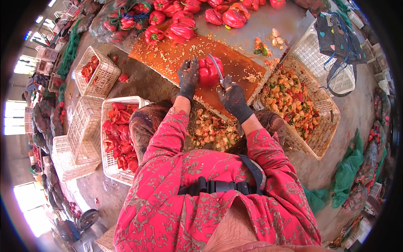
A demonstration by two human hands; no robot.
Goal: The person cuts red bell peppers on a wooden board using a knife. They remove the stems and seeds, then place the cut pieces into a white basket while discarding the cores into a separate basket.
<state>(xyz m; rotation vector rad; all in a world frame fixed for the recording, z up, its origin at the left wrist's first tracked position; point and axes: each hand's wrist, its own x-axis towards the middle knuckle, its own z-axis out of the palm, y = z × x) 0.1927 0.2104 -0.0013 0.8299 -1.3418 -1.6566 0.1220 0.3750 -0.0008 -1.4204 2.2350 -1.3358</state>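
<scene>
A red bell pepper (205,71) sits over the wet orange-brown cutting board (176,56), which is strewn with pale seeds. My left hand (188,77), in a dark glove, grips the pepper from its left side. In my gloved right hand (232,96) is a knife with a curved blade (215,64); the blade lies across the pepper's right side. Whole red peppers (182,26) are heaped past the board's far edge. Below the board's near edge, between my knees, lies a pile of pepper cores and seeds (214,129).
A white crate of cut red peppers (105,141) stands by my left leg. A soiled crate of cores (327,126) is at my right. Further left are stacked crates (78,138) and a crate with red pieces (104,78). A dark bag (338,37) hangs over a white crate (340,78).
</scene>
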